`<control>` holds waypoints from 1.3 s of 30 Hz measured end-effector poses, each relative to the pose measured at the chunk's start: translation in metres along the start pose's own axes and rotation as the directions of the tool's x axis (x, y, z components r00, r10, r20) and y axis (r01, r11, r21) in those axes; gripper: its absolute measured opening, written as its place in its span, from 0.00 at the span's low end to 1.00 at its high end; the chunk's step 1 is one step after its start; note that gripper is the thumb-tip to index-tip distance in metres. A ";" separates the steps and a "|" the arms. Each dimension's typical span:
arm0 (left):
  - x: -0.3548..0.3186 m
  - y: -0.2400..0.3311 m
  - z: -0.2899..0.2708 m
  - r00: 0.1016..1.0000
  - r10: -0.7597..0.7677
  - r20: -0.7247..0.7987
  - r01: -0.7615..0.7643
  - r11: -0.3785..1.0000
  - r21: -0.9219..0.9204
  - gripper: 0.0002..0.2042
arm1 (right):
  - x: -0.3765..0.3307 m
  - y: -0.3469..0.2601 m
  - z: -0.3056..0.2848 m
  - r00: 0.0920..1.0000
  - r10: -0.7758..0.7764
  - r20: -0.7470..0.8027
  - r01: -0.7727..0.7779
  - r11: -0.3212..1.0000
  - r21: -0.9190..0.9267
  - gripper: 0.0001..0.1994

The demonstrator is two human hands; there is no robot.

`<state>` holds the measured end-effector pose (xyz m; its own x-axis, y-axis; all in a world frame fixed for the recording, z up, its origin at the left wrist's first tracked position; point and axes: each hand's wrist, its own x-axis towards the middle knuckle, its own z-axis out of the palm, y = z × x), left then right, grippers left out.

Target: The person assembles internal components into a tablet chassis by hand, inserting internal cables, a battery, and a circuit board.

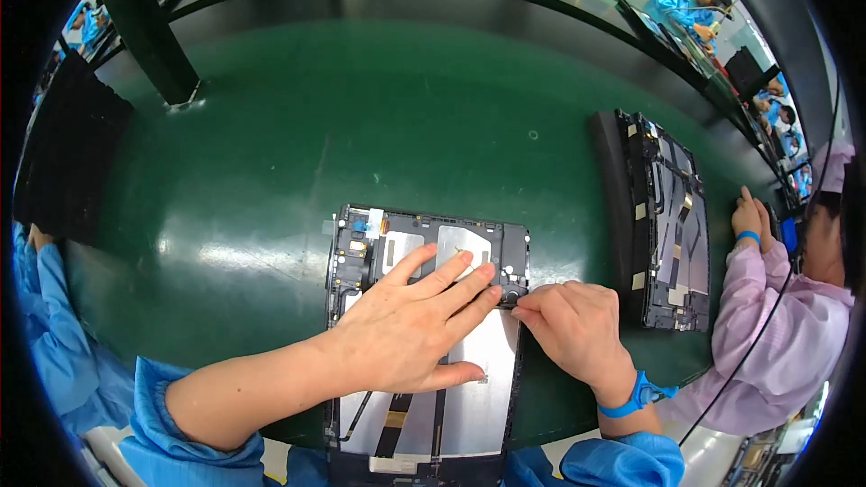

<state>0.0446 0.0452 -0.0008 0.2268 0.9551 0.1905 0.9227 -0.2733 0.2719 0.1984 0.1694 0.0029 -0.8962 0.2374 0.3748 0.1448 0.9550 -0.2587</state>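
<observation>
An opened tablet [483, 419] lies in front of me with its inside up, showing silver panels, dark flat cables and a black frame with small parts. Across its middle my left hand [401, 329] rests flat, fingers spread toward the upper right. At the tablet's right edge my right hand [577, 329] is closed in a pinch, thumb and forefinger beside a small round black part [511, 296]. Whatever the pinch holds, if anything, is too small to make out. A blue band [636, 397] circles my right wrist.
Several opened tablets [677, 243] are stacked on the green tabletop [271, 162] at right, next to a dark foam slab [612, 189]. A black post [149, 32] and black sheets [68, 144] stand left. A pink-sleeved person [767, 325] works at right; a blue-sleeved one sits left.
</observation>
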 end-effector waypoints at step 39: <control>-0.005 0.004 0.004 0.998 -0.038 -0.045 0.041 0.996 0.073 0.30 | 0.013 -0.008 -0.010 0.999 -0.041 -0.005 0.040 0.992 -0.118 0.07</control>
<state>0.0483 0.0402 -0.0042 0.1772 0.9587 0.2224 0.9515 -0.2246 0.2102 0.1892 0.1670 0.0184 -0.8992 0.1988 0.3897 0.1573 0.9781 -0.1361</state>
